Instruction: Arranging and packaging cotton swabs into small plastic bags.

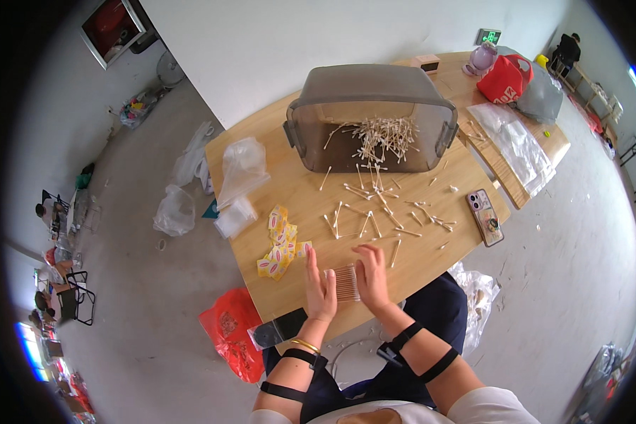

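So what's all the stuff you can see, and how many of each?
Table: one, light wood, centre
Tub: one, see-through grey, on its side, table back
Cotton swabs: too many to count, white-tipped, in and before tub
Swab row: one, brownish, between hands
Packets: several, yellow-white, table left
Phone: one, purplish, table right
Flat thing: one, black, front left
Clear bags: several, whitish, table and floor
Plastic bag: one, red, front left
Handbag: one, red, back right
Sign: one, green, wall
Distant people and clutter: too small to count, mixed, room edges
Arm straps: four, black, forearms
Left hand: one, bare, left of row
Right hand: one, bare, right of row
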The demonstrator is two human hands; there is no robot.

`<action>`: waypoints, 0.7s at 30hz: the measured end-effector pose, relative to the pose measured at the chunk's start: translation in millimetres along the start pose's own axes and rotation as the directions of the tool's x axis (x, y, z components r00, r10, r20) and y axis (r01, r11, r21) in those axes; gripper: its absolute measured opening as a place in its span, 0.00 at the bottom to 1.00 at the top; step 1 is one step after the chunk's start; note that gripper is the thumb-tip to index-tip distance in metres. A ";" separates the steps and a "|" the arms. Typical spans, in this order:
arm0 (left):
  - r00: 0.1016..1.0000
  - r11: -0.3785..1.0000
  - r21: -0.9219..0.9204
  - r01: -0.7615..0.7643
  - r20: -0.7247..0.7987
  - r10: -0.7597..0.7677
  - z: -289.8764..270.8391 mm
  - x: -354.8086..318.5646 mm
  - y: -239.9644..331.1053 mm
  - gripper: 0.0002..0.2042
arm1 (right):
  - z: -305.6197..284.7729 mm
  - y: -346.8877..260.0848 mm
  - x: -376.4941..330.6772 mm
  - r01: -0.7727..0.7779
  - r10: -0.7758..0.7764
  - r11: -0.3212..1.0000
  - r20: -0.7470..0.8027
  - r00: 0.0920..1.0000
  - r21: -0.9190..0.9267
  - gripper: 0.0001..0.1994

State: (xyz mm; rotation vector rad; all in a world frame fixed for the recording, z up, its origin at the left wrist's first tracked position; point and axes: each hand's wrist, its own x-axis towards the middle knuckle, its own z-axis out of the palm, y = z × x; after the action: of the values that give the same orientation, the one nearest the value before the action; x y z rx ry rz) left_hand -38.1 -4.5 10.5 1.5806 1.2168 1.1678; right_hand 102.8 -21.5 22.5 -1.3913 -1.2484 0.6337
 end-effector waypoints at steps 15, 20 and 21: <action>0.993 0.597 0.795 0.113 -0.114 -0.036 39.1 120.4 -21.2 0.12 | -20.2 28.5 110.4 0.306 -0.065 0.653 0.351 0.934 -0.693 0.22; 0.998 0.697 0.714 0.058 -0.042 -0.040 13.9 117.4 -32.4 0.06 | -34.2 31.4 97.2 0.324 -0.137 0.722 0.332 0.933 -0.612 0.04; 0.999 0.706 0.707 -0.041 0.034 0.025 10.2 112.7 -28.8 0.05 | -40.4 32.8 96.6 0.374 -0.157 0.687 0.375 0.914 -0.623 0.05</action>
State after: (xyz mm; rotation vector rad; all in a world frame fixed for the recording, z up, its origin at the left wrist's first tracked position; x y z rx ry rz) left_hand -22.6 111.0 2.1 2.1674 1.7619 0.7061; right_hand 178.6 57.6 27.7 -1.6900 -2.0318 0.1504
